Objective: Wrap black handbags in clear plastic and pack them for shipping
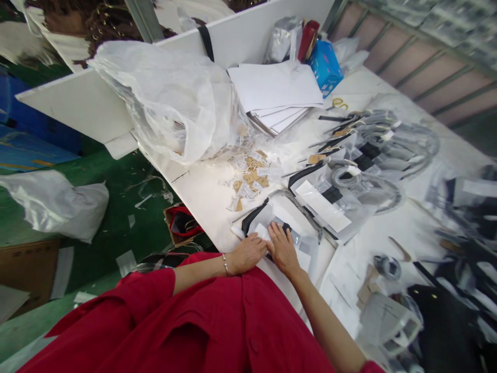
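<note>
In the head view, a clear bag [310, 247] with black edging lies flat on the white table [198, 194], close to my body. My left hand [248, 253] rests at its near side, fingers curled together against a small white piece [263, 231]; whether they grip it is hidden. Beside it, my right hand [282, 248] lies over the bag with its fingers stretched out flat, by a small black part [286, 227]. Just beyond is a loose heap of brown and white string tags [252, 176].
Several clear bags with black trim and coiled grey tubing [349, 178] lie to the right. A large translucent plastic sack [174, 98], a stack of white sheets [277, 85] and a blue box [325, 65] stand at the back. Black goods [446, 316] crowd the near right.
</note>
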`<state>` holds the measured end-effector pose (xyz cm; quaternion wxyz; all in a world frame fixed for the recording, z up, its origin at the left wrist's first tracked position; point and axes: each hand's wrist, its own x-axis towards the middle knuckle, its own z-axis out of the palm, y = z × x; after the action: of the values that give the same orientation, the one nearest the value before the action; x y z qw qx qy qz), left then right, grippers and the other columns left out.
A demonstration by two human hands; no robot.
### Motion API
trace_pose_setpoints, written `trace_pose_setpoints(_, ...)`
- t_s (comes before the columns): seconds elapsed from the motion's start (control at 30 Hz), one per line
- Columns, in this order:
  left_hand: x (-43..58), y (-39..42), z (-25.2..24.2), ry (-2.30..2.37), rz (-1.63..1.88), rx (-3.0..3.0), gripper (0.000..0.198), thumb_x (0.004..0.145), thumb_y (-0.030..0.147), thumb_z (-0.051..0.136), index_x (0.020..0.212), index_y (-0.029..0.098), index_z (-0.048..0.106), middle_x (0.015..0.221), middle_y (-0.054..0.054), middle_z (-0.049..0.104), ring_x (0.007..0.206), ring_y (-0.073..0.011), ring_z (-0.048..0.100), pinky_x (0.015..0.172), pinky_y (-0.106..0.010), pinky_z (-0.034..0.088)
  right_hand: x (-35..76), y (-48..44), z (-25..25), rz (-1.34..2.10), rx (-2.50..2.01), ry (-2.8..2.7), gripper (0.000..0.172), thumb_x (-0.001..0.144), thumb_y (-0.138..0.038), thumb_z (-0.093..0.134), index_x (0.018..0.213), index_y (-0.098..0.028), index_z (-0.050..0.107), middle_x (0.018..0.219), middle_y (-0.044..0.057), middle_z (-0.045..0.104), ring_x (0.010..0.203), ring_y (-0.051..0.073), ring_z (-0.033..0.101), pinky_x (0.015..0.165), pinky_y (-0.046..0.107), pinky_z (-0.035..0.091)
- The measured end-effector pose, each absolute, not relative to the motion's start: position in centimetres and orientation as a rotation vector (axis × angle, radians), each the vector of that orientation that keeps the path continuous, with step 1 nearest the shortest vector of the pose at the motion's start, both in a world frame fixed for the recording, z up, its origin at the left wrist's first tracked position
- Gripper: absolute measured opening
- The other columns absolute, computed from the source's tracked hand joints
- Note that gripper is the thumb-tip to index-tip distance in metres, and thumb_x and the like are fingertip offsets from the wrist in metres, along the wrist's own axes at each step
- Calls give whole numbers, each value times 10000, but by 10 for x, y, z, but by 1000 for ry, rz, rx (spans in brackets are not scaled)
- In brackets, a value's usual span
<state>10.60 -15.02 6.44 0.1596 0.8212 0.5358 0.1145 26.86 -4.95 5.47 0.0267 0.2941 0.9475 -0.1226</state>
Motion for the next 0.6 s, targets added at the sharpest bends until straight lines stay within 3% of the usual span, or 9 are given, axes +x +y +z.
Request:
trace_pose_setpoints(0.17,91,-147,71,1420,353,2349,301,961,162,395,1218,131,549,1054,-101,656,1010,-211,579,984,-375,392,275,-53,44,-454,934,2855,540,991,-399,347,1488,-187,347,1552,104,343,1461,271,233,1177,516,141)
trace_pose_setpoints(0.3,85,-129,79,1343,220,2291,193,930,188,466,1019,164,636,930,-74,685,875,-204,632,839,-337,463,282,-45,58,-496,1193,2822,526,1003,-407,292,1475,-187,368,1531,107,385,1445,245,279,1173,496,181)
trace_pose_setpoints(0.37,83,-112,80,1385,200,2273,182,933,215,474,967,174,648,916,-68,692,868,-201,647,837,-337,470,297,-48,59,-421,1482,2785,549,1005,-431,263,1479,-170,356,1527,127,387,1441,257,285,1168,514,183)
trace_pose_setpoints(0.43,80,-93,76,1465,283,2316,232,950,264,471,1100,175,625,1085,-93,685,1058,-224,623,961,-379,433,315,-56,54,-311,1730,2707,593,997,-482,247,1477,-153,361,1520,154,390,1438,295,283,1157,558,171)
trace_pose_setpoints(0.5,74,-75,64,1550,366,2372,371,960,337,476,1286,168,532,1323,-129,589,1289,-253,490,1092,-453,322,333,-66,42,-227,1882,2626,634,986,-525,232,1468,-141,379,1509,180,397,1437,335,272,1143,604,155)
trace_pose_setpoints(0.6,65,-60,40,1644,346,2375,537,971,446,435,1426,162,397,1488,-150,439,1423,-263,327,1143,-525,222,346,-77,21,-213,1962,2599,646,974,-549,242,1463,-155,395,1514,179,388,1449,354,233,1135,624,144)
